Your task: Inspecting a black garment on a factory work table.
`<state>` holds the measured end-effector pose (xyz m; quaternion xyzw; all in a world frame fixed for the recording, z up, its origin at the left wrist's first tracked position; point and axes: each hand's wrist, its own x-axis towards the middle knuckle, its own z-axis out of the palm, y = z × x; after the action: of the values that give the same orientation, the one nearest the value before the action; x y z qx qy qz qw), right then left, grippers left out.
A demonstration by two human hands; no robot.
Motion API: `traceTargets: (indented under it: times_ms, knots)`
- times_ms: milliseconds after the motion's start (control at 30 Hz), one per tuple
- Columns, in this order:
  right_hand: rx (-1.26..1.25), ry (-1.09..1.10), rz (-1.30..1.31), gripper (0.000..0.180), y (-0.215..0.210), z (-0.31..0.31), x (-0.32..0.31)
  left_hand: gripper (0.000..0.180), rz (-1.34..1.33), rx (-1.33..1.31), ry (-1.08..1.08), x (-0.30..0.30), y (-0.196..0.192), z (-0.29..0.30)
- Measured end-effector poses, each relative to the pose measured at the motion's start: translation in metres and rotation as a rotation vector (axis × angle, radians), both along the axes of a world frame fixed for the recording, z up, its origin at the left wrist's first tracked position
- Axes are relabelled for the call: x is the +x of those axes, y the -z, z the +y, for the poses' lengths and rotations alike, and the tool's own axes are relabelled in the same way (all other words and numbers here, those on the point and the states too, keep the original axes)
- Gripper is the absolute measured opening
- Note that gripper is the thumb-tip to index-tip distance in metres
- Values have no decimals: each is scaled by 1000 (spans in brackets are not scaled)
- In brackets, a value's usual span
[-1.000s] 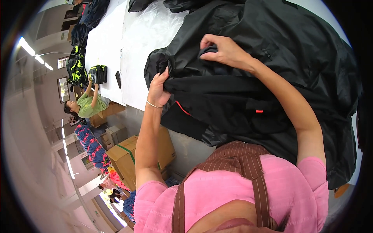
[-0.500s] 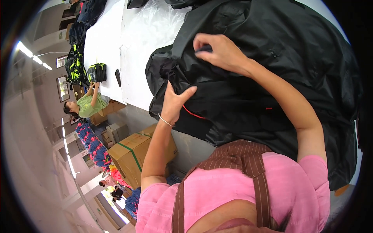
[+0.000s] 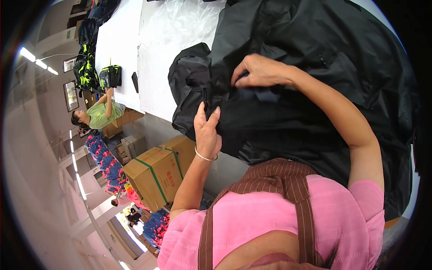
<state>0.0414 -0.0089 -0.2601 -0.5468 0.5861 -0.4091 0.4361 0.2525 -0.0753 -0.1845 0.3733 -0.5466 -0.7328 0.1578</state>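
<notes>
A large heap of black, slightly shiny fabric (image 3: 315, 112) lies spread over the white table in front of me; I cannot tell if it is a bag or a garment. My left hand (image 3: 208, 130) pinches a gathered edge of it between thumb and fingers, at the heap's left side. Farther right, my right hand (image 3: 263, 72) is bent over the fabric with its fingers curled. Just beneath it shows a blurred dark-blue patch (image 3: 261, 94). Whatever is in these fingers is too dark and smeared to name.
Clear plastic sheeting (image 3: 184, 20) lies on the white table (image 3: 153, 85) beyond the fabric. A strapped cardboard box (image 3: 155, 173) stands at lower left. At the table's far left a co-worker in green (image 3: 101, 114) handles a black-and-yellow bag (image 3: 110, 76); several more bags are piled behind.
My right hand has moved nearer to me and slightly right, down to the fabric. My left hand has shifted a little toward me and closed on the edge. The red cord no longer shows.
</notes>
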Motion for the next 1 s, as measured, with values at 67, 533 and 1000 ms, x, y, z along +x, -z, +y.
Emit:
traceTargets:
  times_ms: [67, 533, 1000]
  knots:
    - [80, 220, 356, 35, 19, -3, -11, 30, -26, 99, -21, -2, -11, 4]
    - [-26, 365, 426, 26, -2, 69, 42, 33, -345, -331, 282, 6, -24, -7]
    - [9, -359, -440, 50, -8, 70, 97, 39, -87, 407, -26, 15, 1, -18]
